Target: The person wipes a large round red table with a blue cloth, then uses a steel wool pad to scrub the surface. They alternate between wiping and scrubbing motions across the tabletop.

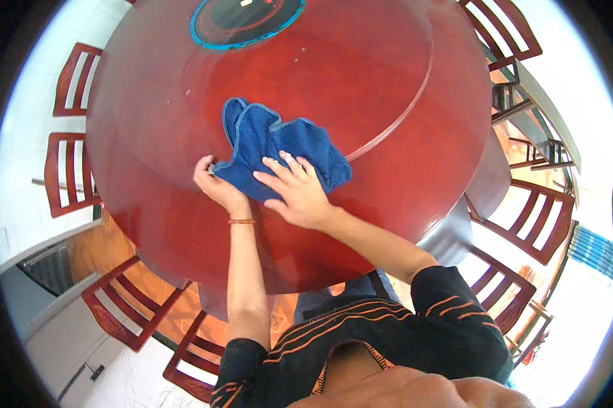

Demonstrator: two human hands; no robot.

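A blue cloth (299,140) with a lighter stitched edge lies rumpled on a round, glossy red-brown wooden table (367,214). My left hand (217,186) grips the cloth's near left corner between thumb and fingers; an orange band circles that wrist. Spread flat, my right hand (299,188) presses on top of the cloth with its fingers apart. A small whitish spot shows on one of its fingers. The cloth's far left part stands up in a loose fold.
A raised round centre (411,109) of the table has a curved edge. A dark disc (245,23) with a blue rim sits at the far side. Wooden slat-back chairs surround the table, including one chair (133,301) at near left and another (508,290) at near right.
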